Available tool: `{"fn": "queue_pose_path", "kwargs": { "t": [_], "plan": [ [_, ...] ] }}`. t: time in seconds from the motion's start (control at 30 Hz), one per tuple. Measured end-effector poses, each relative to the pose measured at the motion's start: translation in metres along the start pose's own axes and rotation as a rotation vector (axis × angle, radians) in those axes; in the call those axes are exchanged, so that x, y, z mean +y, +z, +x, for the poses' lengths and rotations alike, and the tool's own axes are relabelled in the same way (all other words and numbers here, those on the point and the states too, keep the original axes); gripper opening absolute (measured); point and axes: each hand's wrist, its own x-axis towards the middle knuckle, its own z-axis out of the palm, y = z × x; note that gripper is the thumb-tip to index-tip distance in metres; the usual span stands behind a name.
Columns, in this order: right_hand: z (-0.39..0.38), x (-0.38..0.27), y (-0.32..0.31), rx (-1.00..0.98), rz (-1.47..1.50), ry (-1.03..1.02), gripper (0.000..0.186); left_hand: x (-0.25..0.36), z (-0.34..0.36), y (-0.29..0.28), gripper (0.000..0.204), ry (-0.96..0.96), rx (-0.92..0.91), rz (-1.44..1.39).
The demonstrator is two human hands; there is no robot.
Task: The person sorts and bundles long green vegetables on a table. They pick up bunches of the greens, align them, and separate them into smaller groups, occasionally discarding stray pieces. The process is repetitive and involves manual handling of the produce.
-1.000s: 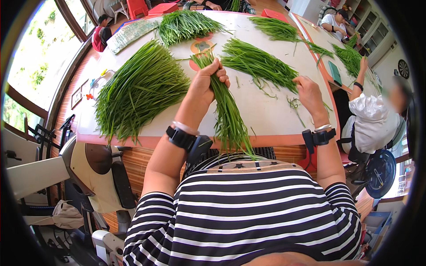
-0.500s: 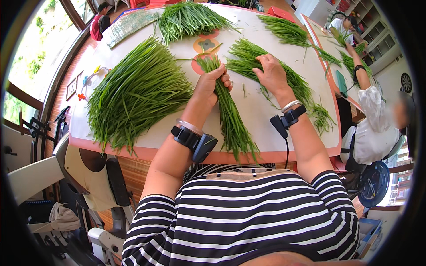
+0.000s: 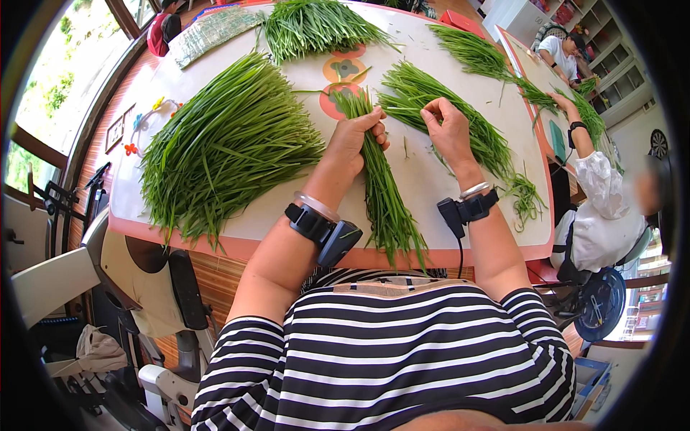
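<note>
My left hand (image 3: 361, 140) is closed around a bunch of garlic chives (image 3: 388, 197). The pale stem ends stick up above my fist, and the green leaves hang toward the table's near edge. My right hand (image 3: 451, 136) is over the left side of a loose pile of garlic chives (image 3: 415, 85). Its thumb and fingertips are pinched together; whatever is between them is too small to make out. Left of my left hand lies a large heap of garlic chives (image 3: 230, 144). Each of my wrists carries a black strapped device.
Further chives (image 3: 316, 32) lie at the table's far side, beside a greenish patterned sheet (image 3: 215, 36). Leaf scraps (image 3: 526, 197) are at the right. A person in white (image 3: 600, 208) reaches over chives on the adjoining table. A chair (image 3: 151, 287) stands at the near left.
My right hand's fingers have drawn together from a looser pose and shifted slightly at the pile. My left hand still grips its bunch. The view has shifted a little.
</note>
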Motion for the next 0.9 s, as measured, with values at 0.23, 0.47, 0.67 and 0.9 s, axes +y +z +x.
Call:
{"fn": "queue_pose_path", "kwargs": {
  "t": [0.23,0.47,0.67,0.9],
  "plan": [
    [-0.013,-0.031,0.010,0.003,0.151,-0.055,0.010,-0.006,-0.001,0.002,0.024,0.044,-0.017,0.050],
    [-0.034,-0.040,0.017,-0.065,0.198,-0.129,0.009,-0.003,-0.002,0.002,0.015,0.039,0.031,0.164],
    [-0.006,-0.007,-0.003,0.025,-0.086,-0.233,0.007,-0.001,-0.007,0.007,0.017,0.089,0.065,0.279],
    [-0.013,0.004,0.012,-0.119,-0.339,-0.217,0.015,-0.001,-0.003,0.004,0.016,0.065,-0.016,0.182]
  ]
}}
